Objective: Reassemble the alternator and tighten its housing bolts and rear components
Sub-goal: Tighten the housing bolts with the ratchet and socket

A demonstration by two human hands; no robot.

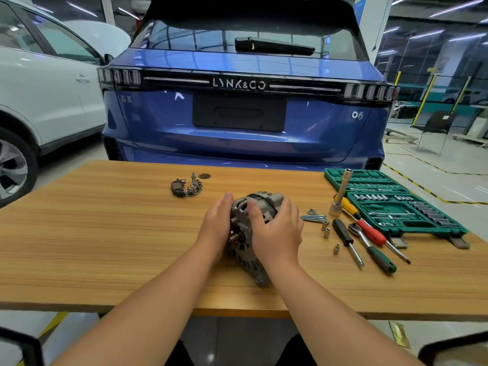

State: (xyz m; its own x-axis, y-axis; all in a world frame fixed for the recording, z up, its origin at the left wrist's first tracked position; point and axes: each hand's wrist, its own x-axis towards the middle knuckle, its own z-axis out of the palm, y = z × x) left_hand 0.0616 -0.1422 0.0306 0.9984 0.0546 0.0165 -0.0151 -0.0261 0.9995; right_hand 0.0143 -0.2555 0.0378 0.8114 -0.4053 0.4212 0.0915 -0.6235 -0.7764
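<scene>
I am in a car workshop or service hall. Right ahead of my wooden table (105, 233) stands a blue Lynk & Co SUV (245, 114), its tailgate facing me, and a white car (47, 101) is parked to the left on the pale, glossy floor. Yellow-and-black hazard tape (427, 191) marks the floor on the right, where yellow posts (426, 99) and glazed partitions fence off another bay. Strip lights run along the high ceiling. On the table lie mechanic's tools: an open green socket set case (396, 202), screwdrivers (361, 223), a ratchet (369, 244), loose bolts (314, 217) and an alternator (250, 228) between my hands.
</scene>
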